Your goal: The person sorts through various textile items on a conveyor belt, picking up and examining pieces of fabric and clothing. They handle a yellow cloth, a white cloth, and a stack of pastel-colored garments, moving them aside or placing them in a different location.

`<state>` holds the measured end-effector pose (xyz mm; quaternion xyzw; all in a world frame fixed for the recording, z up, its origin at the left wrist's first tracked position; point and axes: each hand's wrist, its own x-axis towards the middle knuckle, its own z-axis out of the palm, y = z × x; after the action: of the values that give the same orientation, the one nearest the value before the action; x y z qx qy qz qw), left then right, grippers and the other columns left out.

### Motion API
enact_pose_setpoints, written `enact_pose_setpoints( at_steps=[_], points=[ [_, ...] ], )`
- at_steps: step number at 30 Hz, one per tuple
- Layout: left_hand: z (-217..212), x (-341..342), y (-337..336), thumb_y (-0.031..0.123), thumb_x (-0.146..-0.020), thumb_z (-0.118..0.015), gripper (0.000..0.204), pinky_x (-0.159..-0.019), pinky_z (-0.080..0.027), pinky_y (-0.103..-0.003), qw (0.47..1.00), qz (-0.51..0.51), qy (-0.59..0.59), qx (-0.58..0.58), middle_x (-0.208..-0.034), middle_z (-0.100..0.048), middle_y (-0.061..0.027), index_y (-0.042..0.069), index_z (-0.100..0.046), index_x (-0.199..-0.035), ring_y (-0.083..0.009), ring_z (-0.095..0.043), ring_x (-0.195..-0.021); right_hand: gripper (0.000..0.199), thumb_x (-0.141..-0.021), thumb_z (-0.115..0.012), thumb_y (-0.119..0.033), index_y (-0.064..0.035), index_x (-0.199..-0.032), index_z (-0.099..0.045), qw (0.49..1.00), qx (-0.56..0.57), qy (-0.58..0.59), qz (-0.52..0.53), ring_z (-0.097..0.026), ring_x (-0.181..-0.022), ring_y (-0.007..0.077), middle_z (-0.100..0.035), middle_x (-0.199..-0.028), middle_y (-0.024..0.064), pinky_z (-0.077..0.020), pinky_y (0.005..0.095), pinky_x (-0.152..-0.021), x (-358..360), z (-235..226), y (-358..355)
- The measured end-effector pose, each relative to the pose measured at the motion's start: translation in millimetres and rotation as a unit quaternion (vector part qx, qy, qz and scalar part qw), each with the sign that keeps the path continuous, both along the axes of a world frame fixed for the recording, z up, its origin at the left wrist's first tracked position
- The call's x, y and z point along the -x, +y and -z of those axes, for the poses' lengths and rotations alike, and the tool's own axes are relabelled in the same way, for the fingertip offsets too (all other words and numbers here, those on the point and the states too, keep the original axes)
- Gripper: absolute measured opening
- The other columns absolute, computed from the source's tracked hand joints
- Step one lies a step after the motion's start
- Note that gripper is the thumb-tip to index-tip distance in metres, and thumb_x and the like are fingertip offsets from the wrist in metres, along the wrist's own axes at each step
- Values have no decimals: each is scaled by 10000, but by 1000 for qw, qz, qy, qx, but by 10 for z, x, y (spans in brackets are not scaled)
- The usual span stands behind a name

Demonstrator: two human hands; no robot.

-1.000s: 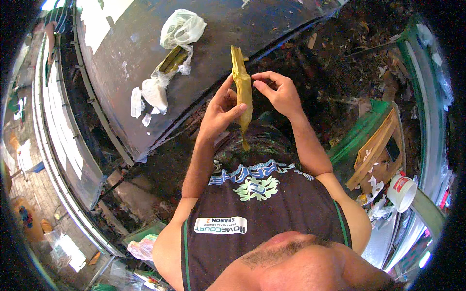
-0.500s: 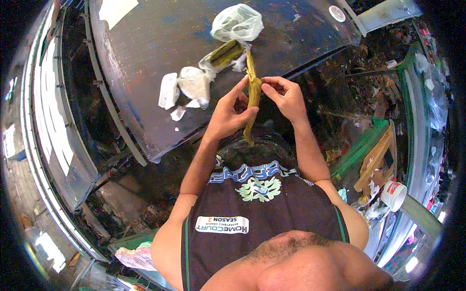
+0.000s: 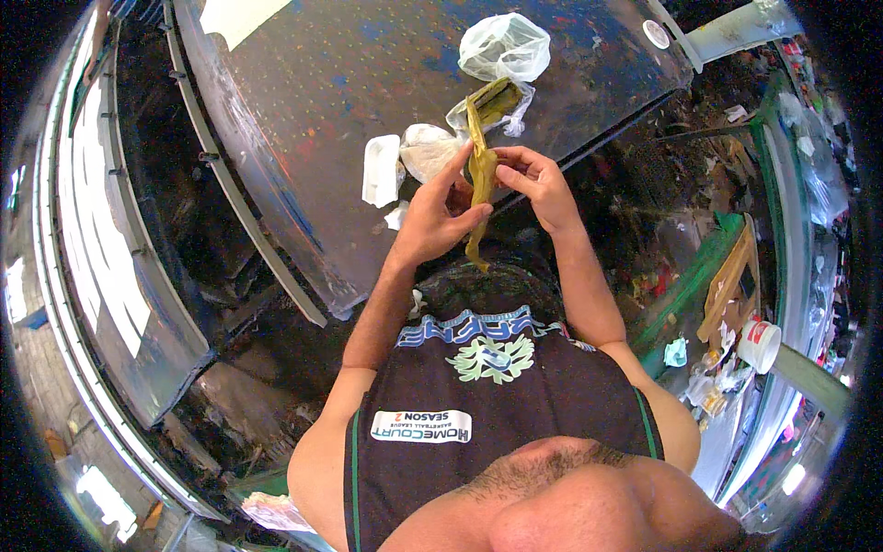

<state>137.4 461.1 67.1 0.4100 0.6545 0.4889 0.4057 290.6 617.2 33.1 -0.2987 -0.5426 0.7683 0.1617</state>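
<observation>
A long, limp yellow-green strip [image 3: 479,170], like a folded leaf or peel, hangs upright between my hands in front of my chest. My left hand [image 3: 440,210] is closed on its left side, the thumb and forefinger gripping it. From the right, my right hand [image 3: 536,189] pinches its edge with thumb and fingertips. Just beyond the strip's top lies an opened yellow-green wrapper [image 3: 497,99] in clear plastic on the dark table. Beside my left hand are a beige-filled clear bag [image 3: 429,155], partly hidden by the fingers, and a white foam tray [image 3: 381,171].
A crumpled clear plastic bag [image 3: 504,48] sits farther back on the dark table [image 3: 303,166]. A white round lid [image 3: 656,35] is near its far right corner. On the right are a white cup [image 3: 760,344], a wooden frame [image 3: 731,281] and scattered litter.
The table and the items on it have shifted right and slightly down in view. My hands keep nearly the same hold on the strip.
</observation>
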Motion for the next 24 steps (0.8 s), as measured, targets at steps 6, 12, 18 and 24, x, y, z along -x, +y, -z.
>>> enact_pose_setpoints(
  at_steps=[6,12,18,24],
  points=[
    [124,-54,3,72,-838,-818,933,-719,-528,-293,999,9,-43,14,-867,-666,-41,130,-338,-1636,-123,-610,-751,300,-934,-771,-125,0,-1194,-688,1000,26,-8,15,-678,-1032,142,-735,-1118,61,-526,296,-946,-105,88,-29],
    [164,-28,0,74,-819,-839,932,-759,-528,-307,1000,12,-16,15,-889,-668,-46,117,-367,-1622,-144,-631,-793,334,-941,-766,-122,-4,-1231,-647,999,-16,-27,33,-684,-1020,147,-736,-1097,74,-534,306,-940,-83,131,-50],
    [72,-9,-29,90,-822,-822,892,-722,-565,-338,998,-20,65,11,-913,-701,-99,132,-396,-1605,-176,-680,-773,388,-946,-765,-135,15,-1271,-615,996,-58,-58,-18,-709,-986,168,-746,-1096,115,-558,316,-894,62,25,-123],
    [-110,-42,-23,98,-841,-830,783,-736,-570,-321,994,-96,24,40,-946,-705,-105,26,-455,-1524,-180,-705,-817,396,-940,-766,-138,29,-1266,-618,1000,-4,-23,11,-714,-976,173,-749,-1084,131,-565,309,-878,228,100,-160]
  ],
)
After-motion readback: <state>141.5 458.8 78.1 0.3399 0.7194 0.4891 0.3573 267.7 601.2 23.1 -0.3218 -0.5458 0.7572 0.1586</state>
